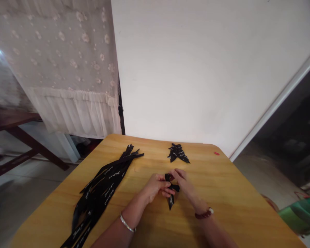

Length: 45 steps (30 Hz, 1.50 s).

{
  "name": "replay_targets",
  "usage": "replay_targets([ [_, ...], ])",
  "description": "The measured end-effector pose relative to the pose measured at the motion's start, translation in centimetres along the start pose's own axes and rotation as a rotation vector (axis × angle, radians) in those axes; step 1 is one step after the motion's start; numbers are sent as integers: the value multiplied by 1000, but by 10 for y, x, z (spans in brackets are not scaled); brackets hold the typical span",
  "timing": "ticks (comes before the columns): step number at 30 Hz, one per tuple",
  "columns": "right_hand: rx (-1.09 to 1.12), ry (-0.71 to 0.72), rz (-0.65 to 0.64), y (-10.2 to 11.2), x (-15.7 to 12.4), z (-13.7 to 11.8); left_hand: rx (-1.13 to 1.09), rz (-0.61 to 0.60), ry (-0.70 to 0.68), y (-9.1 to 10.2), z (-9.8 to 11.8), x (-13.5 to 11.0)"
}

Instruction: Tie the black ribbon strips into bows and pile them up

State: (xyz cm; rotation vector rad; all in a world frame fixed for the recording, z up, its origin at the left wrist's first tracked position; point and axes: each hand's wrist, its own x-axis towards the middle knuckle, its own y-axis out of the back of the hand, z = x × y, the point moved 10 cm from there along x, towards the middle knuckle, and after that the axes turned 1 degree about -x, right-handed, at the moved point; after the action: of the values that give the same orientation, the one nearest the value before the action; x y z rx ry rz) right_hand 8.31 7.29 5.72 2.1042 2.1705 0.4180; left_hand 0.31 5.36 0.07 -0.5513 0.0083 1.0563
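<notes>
A black ribbon [171, 200] with white lettering is looped between my two hands, over the middle of the table. My left hand [156, 187] pinches it at the crossing, thumb on top. One loop stands upward and another sticks out to the right, while a pointed tail hangs toward me. My right hand [180, 179] has its fingers closed at the upper loop; the fingertips are partly hidden behind the ribbon. Past my hands lies a small pile of tied black ribbon bows [177, 152]. To the left, a bundle of long black ribbons [103, 184] stretches toward the near edge.
The wooden table [217, 206] has rounded corners and meets a white wall panel [196, 69]. A small red object [216, 153] lies near its far right corner. Left stand a lace curtain [74, 62] and a dark wooden frame [36, 148]. Green fabric [302, 215] is at right.
</notes>
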Motion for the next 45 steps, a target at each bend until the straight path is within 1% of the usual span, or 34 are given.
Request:
replay_targets([
  [4,-23,18,-73,-9,-1,-2,69,-2,2,-1,-2,0],
  [7,-62,8,-83,-11,-1,0,102,-7,31,-1,-6,1],
  [9,-83,49,-89,-13,-1,-4,112,-7,48,0,-10,2],
  [13,-127,132,-158,-24,-5,-12,116,-20,33,-2,-11,3],
  [15,-164,217,-184,-31,-8,-22,110,-17,19,-3,-10,4],
  [17,-185,294,-171,-32,-10,-31,87,-6,-10,-2,-5,4],
  [18,-178,295,-149,-30,-10,-32,62,5,-34,-1,-1,4],
  [20,-150,236,-69,-18,-6,-28,-13,63,-94,7,9,4],
  [22,-150,163,17,-4,-2,-21,-81,162,-142,19,17,3],
  [24,-185,121,53,5,0,-16,-109,246,-160,29,20,1],
  [25,-202,110,47,6,0,-14,-110,265,-164,32,21,1],
  [28,-224,110,-5,2,1,-12,-93,244,-179,30,23,1],
  [30,-248,129,-16,-1,0,-13,-69,241,-191,29,23,2],
  [32,-265,149,-24,-6,0,-13,-54,291,-209,33,23,2],
  [35,-262,184,-29,-13,-2,-14,-83,391,-274,43,26,0],
  [38,-263,186,16,-15,-4,-12,-138,428,-315,48,27,0],
  [40,-223,151,56,-12,-3,-9,-137,414,-309,48,27,0],
  [42,-134,98,83,-7,-2,-5,-124,407,-292,47,27,-1],
  [45,31,22,67,-3,-2,-2,-115,421,-256,45,25,-3],
])
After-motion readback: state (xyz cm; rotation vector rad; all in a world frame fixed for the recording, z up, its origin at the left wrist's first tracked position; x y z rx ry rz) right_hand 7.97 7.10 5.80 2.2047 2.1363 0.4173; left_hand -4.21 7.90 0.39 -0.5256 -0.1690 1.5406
